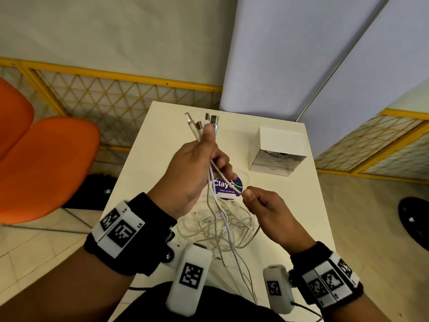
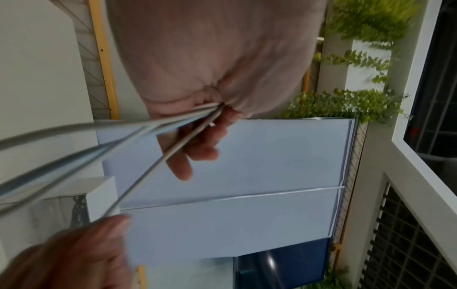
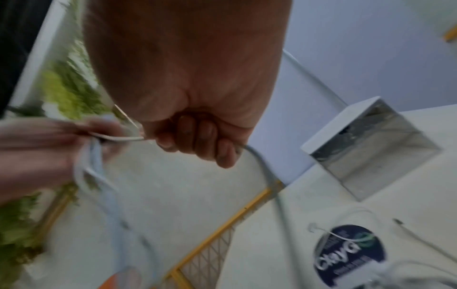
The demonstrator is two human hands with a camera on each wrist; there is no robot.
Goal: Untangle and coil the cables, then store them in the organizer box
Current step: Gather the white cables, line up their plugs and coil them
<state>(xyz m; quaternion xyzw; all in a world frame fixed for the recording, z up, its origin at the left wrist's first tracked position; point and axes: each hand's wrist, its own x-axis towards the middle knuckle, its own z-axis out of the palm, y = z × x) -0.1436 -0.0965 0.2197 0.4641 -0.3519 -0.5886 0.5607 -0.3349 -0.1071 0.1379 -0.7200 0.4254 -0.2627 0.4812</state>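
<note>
Above the white table (image 1: 274, 205), my left hand (image 1: 204, 159) grips a bundle of white cables (image 1: 221, 219) just below their plugs (image 1: 204, 123), which stick up past my thumb. From the bundle, one thin cable (image 1: 226, 181) runs taut down to my right hand (image 1: 251, 197), which pinches it between thumb and curled fingers (image 3: 197, 138). The rest of the cables hang into a loose tangle on the table and trail off its near edge. In the left wrist view the strands (image 2: 138, 127) fan out from my fist. The organizer box (image 1: 278, 152), white with clear drawers, stands at the table's back right.
A round purple sticker (image 1: 228, 188) lies on the table under my hands. An orange chair (image 1: 39, 163) stands to the left and a black round base (image 1: 415, 219) on the floor to the right. Pale partition panels (image 1: 301, 54) rise behind the table.
</note>
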